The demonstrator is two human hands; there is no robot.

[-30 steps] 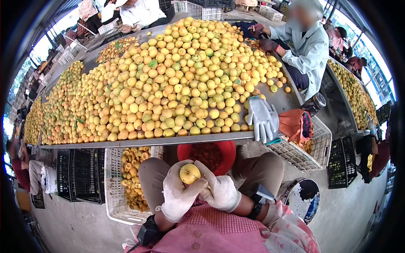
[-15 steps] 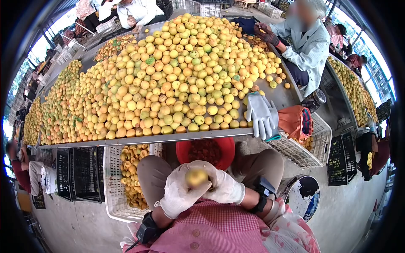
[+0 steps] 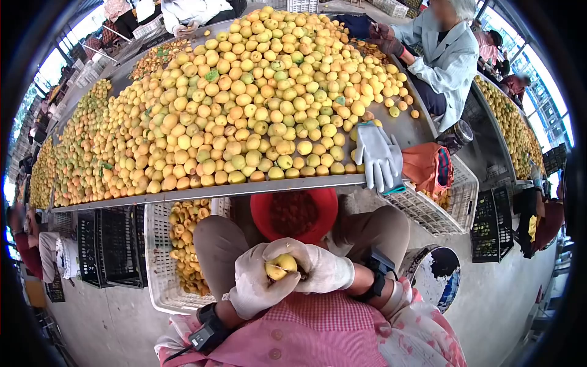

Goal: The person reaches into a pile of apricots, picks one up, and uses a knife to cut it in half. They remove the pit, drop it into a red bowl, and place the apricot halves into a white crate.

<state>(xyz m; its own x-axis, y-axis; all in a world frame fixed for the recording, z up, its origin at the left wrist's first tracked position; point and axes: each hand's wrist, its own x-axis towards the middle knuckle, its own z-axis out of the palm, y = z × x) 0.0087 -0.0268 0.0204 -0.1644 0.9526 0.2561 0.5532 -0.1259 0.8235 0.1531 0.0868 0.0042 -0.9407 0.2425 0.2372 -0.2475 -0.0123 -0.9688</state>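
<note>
In front of my lap, my left hand (image 3: 257, 284), in a whitish work glove, is closed around a yellow apricot (image 3: 280, 265). A dark slit runs across the fruit's lower part. My right hand (image 3: 324, 269), gloved the same way, is closed against the apricot's right side, fingertips near its top. A small dark bit shows by the right fingers; what they grip is hidden. Just beyond my hands, between my knees, sits a red basin (image 3: 262, 215) with dark reddish pieces (image 3: 293, 213) inside.
A metal table (image 3: 244, 191) bears a large heap of apricots (image 3: 244, 110). Grey gloves (image 3: 378, 160) hang over its edge. A white crate (image 3: 156, 269) with apricot halves (image 3: 186, 238) stands left; another crate (image 3: 449, 214) with orange cloth (image 3: 425, 165), and a bucket (image 3: 435, 278), stand right. Co-workers (image 3: 449, 67) sit around.
The apricot has turned in my left hand, and a dark slit now shows on it. My right fingers have shifted over its top. The view has tilted slightly.
</note>
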